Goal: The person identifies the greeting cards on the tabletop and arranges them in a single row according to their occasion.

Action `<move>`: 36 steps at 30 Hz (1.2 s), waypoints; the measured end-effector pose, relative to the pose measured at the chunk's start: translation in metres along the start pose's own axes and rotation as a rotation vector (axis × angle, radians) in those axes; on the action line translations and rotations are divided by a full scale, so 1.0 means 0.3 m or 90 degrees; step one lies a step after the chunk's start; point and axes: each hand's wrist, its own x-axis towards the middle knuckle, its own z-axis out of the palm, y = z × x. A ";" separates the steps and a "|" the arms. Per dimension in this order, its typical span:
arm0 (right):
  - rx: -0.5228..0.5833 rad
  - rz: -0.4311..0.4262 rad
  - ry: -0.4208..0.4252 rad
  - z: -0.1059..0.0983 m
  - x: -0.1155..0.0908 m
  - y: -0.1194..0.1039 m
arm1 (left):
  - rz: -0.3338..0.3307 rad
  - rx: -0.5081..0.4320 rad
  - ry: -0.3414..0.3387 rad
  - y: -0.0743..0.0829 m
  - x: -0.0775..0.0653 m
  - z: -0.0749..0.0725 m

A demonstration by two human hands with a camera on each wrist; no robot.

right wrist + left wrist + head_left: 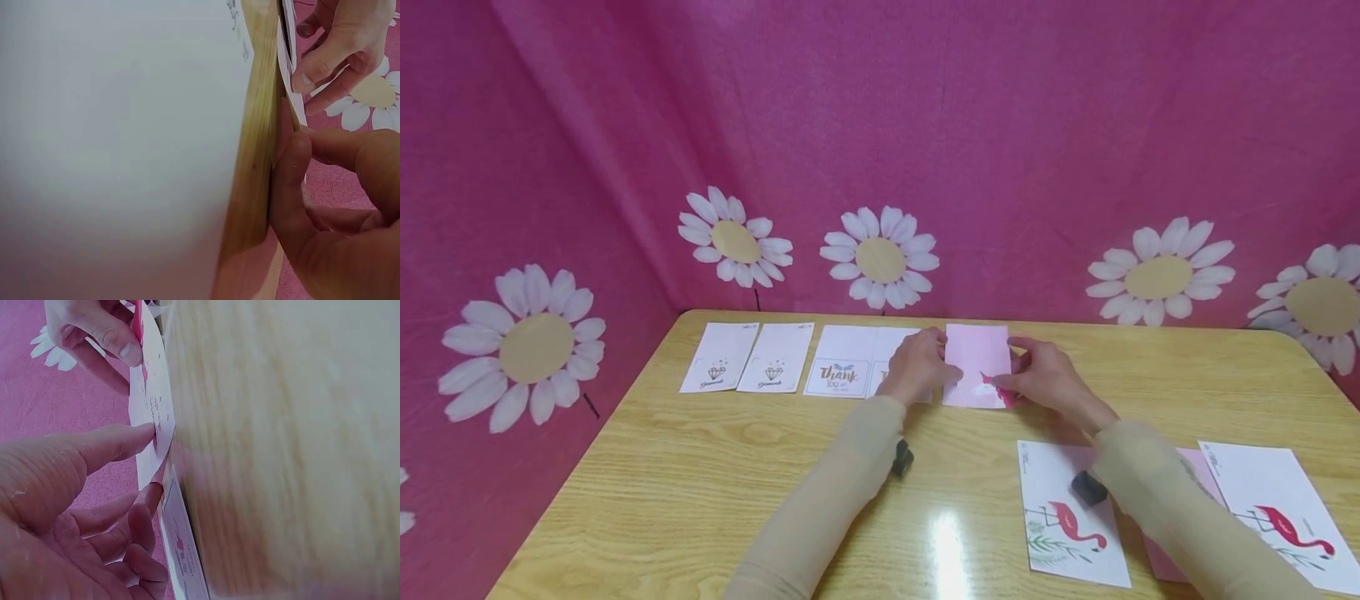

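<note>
Both hands are at the pink card (976,354) near the back edge of the wooden table (760,483), just right of the row of white cards: the left hand (919,367) pinches its left side between thumb and fingers, and the right hand (1054,379) grips its right side the same way, covering part of the red print in the lower corner. The left hand also hides much of the second Thank You card (883,342), which lies against the first Thank You card (837,342). Farther left are the outer diamond card (726,346) and the inner diamond card (782,346), side by side. At the near right, the right sleeve (1187,508) crosses over a pink sheet (1167,560) between the left flamingo card (1075,542) and the right flamingo card (1270,483). A daisy-printed pink cloth (1000,150) rises close behind the table's far edge, leaving only a thin strip of wood beyond the pink card. Wood shows from the right hand to the table's right side, and a broad stretch lies in front of the white row, crossed by the left sleeve (823,508).
</note>
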 end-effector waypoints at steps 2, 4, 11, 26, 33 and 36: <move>-0.014 0.004 -0.008 -0.001 0.003 -0.002 | -0.001 0.011 0.000 0.001 0.001 0.001; -0.029 0.005 -0.013 -0.002 0.007 -0.005 | 0.000 0.027 0.002 0.004 0.001 0.002; -0.048 0.017 -0.023 -0.004 0.015 -0.014 | 0.011 0.070 0.005 0.013 0.000 -0.001; -0.162 -0.016 -0.032 -0.005 0.019 -0.023 | 0.026 0.130 -0.010 0.018 -0.008 -0.012; -0.229 -0.041 -0.010 -0.009 0.016 -0.008 | 0.026 0.128 -0.010 0.018 -0.008 -0.011; -0.234 -0.048 -0.005 -0.007 0.015 -0.001 | 0.023 0.128 -0.013 0.019 -0.006 -0.009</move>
